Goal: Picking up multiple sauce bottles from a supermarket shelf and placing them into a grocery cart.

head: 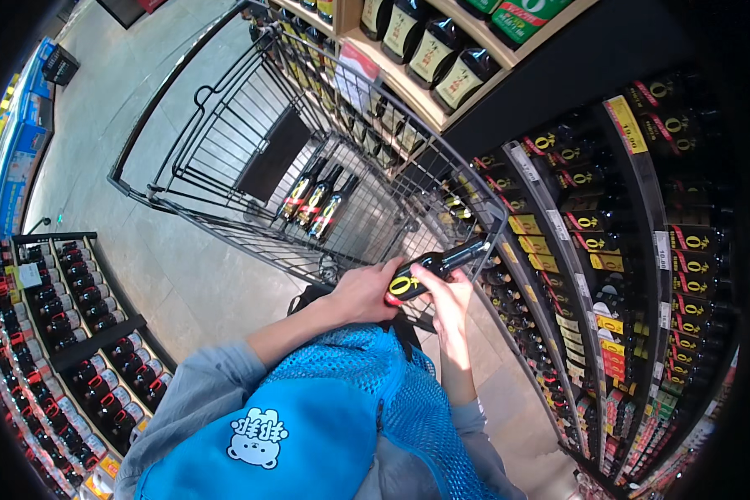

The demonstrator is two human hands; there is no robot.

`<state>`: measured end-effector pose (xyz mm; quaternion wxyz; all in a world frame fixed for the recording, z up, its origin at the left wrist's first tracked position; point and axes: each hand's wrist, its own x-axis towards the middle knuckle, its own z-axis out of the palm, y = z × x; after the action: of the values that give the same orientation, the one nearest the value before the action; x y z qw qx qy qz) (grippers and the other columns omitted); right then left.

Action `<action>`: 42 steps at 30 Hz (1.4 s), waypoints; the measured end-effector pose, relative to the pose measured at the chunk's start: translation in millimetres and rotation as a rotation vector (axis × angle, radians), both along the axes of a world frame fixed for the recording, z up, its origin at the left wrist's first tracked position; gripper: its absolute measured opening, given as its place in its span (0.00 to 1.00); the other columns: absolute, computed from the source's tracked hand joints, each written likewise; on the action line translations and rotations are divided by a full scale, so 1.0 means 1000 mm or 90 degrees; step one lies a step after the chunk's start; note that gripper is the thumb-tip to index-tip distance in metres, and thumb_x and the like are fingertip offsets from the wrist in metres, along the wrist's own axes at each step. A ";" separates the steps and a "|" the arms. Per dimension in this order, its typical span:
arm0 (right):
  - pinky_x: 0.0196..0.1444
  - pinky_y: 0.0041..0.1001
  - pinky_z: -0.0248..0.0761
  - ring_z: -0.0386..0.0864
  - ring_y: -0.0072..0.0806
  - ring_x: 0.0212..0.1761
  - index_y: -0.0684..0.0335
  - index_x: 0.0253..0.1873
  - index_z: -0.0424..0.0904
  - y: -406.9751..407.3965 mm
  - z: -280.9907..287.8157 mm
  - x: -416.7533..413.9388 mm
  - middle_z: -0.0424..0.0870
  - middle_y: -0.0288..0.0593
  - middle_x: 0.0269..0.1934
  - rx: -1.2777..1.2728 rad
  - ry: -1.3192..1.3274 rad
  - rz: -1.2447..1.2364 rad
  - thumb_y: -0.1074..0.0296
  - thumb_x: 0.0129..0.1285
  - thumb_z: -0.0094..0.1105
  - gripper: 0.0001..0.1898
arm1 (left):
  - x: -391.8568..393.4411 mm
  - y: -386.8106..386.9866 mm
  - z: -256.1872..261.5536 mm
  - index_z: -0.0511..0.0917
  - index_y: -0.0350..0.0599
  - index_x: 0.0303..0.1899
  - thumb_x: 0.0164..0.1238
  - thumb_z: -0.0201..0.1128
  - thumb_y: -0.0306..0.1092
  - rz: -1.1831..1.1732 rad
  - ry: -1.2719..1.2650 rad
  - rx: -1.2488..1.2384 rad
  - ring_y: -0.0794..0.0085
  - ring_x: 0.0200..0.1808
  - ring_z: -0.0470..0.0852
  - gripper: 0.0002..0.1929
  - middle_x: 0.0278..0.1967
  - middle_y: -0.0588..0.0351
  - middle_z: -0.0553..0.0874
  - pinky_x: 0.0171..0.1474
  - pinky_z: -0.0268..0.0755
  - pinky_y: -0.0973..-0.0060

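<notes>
Both hands hold one dark glass bottle with a black, yellow and red label, tilted over the near end of a wire shopping cart. My left hand grips its lower end, the base partly hidden behind the fingers. Around the bottle's middle, below the neck, my right hand is closed, with the thumb on top. Inside the cart, three similar dark bottles stand side by side, near a dark panel on the cart's wire wall.
Curved shelves packed with dark bottles and price tags rise close on the right. A wooden shelf with large bottles stands beyond the cart. Bottle racks line the left, across a grey tiled floor. I wear a blue mesh vest.
</notes>
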<state>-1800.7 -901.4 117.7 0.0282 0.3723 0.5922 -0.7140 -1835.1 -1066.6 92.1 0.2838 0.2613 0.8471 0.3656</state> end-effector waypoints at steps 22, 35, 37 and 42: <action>0.40 0.39 0.77 0.84 0.51 0.34 0.70 0.37 0.76 0.049 -0.145 0.068 0.84 0.54 0.29 0.446 -0.411 -0.069 0.73 0.50 0.62 0.10 | -0.111 -0.019 -0.265 0.62 0.36 0.59 0.40 0.75 0.54 0.165 -0.175 -0.303 0.49 0.54 0.80 0.47 0.51 0.37 0.80 0.55 0.74 0.62; 0.35 0.37 0.76 0.84 0.47 0.29 0.69 0.35 0.76 0.045 -0.150 0.074 0.82 0.54 0.26 0.550 -0.443 -0.089 0.72 0.54 0.63 0.07 | -0.107 -0.009 -0.318 0.62 0.33 0.53 0.46 0.74 0.51 0.198 -0.199 -0.393 0.49 0.51 0.82 0.41 0.46 0.37 0.82 0.54 0.74 0.61; 0.34 0.35 0.75 0.84 0.46 0.29 0.69 0.35 0.76 0.043 -0.150 0.075 0.82 0.53 0.26 0.567 -0.438 -0.079 0.73 0.55 0.62 0.07 | -0.110 -0.010 -0.322 0.62 0.33 0.53 0.45 0.74 0.50 0.202 -0.191 -0.382 0.49 0.50 0.82 0.40 0.46 0.38 0.83 0.53 0.75 0.63; 0.32 0.34 0.75 0.84 0.46 0.28 0.68 0.35 0.77 0.041 -0.152 0.076 0.83 0.53 0.26 0.567 -0.435 -0.092 0.73 0.55 0.62 0.06 | -0.117 0.000 -0.313 0.70 0.31 0.52 0.44 0.74 0.49 0.133 -0.158 -0.500 0.54 0.49 0.84 0.38 0.46 0.40 0.84 0.50 0.78 0.66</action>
<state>-1724.2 -860.4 -34.1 0.0092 0.5979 0.7664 -0.2346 -1952.5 -1066.3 -220.5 0.4233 0.0005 0.9032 0.0708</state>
